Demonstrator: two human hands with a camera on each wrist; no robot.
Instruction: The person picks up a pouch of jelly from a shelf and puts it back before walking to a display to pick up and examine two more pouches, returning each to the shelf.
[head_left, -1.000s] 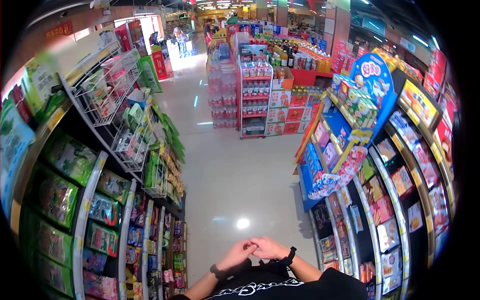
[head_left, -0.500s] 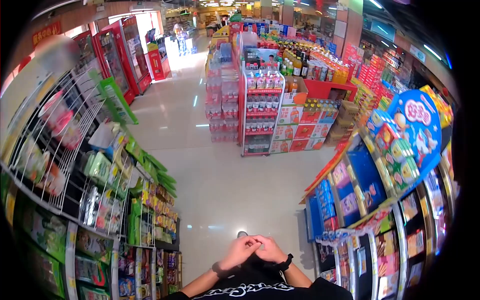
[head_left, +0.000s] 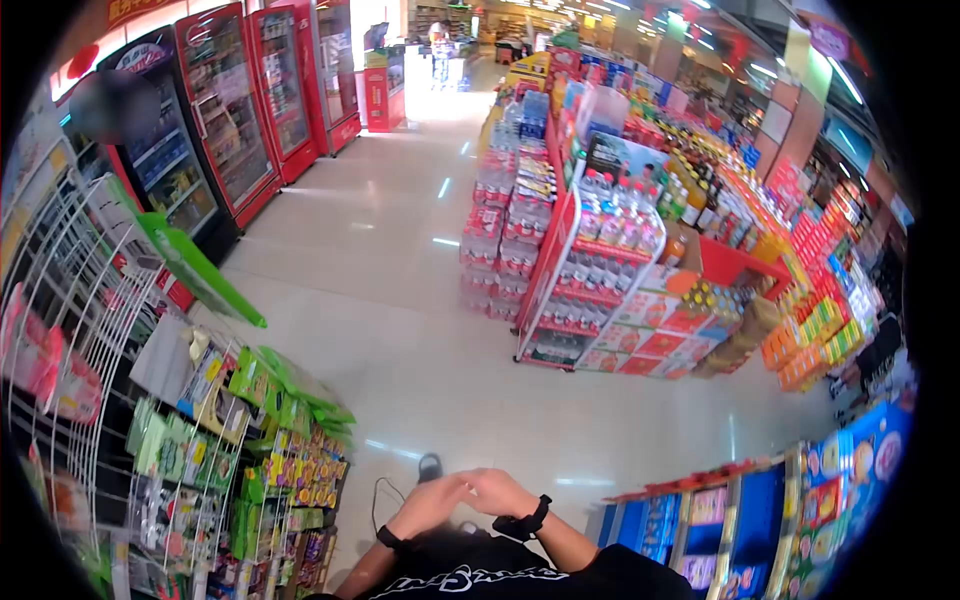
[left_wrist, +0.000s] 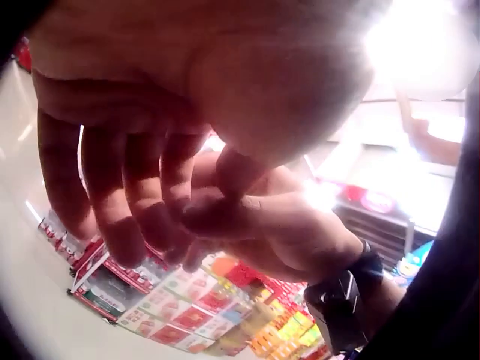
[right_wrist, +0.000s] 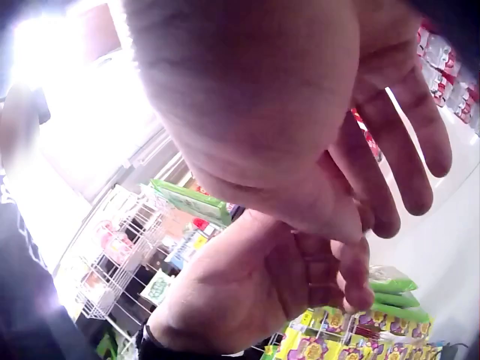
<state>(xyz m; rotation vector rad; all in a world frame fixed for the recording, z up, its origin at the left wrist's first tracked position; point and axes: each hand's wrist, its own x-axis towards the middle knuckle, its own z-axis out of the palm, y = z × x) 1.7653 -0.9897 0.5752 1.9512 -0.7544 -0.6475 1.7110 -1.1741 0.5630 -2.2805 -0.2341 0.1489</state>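
Low in the head view, the left hand (head_left: pixel 428 505) and right hand (head_left: pixel 500 492) meet in front of a black shirt, their fingertips touching. Neither appears to hold any object. In the left wrist view, the left hand (left_wrist: pixel 202 75) has loosely bent fingers, and the right hand (left_wrist: pixel 289 229) lies against it, a black band on its wrist. The right wrist view has the right hand (right_wrist: pixel 255 97) with its fingers spread and relaxed, its thumb side against the left hand (right_wrist: pixel 232 281).
Wire racks (head_left: pixel 75 300) of packets stand at the left, with red-framed glass-door fridges (head_left: pixel 225 120) beyond. Ahead right is a drinks rack (head_left: pixel 600 250) beside stacked bottle packs (head_left: pixel 490 220). A blue snack display (head_left: pixel 750 520) fills the lower right. Pale floor (head_left: pixel 350 240) runs between.
The head view has moved forward and turned left: more fridges show, the drinks rack is nearer and farther right, and the blue display has dropped to the lower right. The hands remain together.
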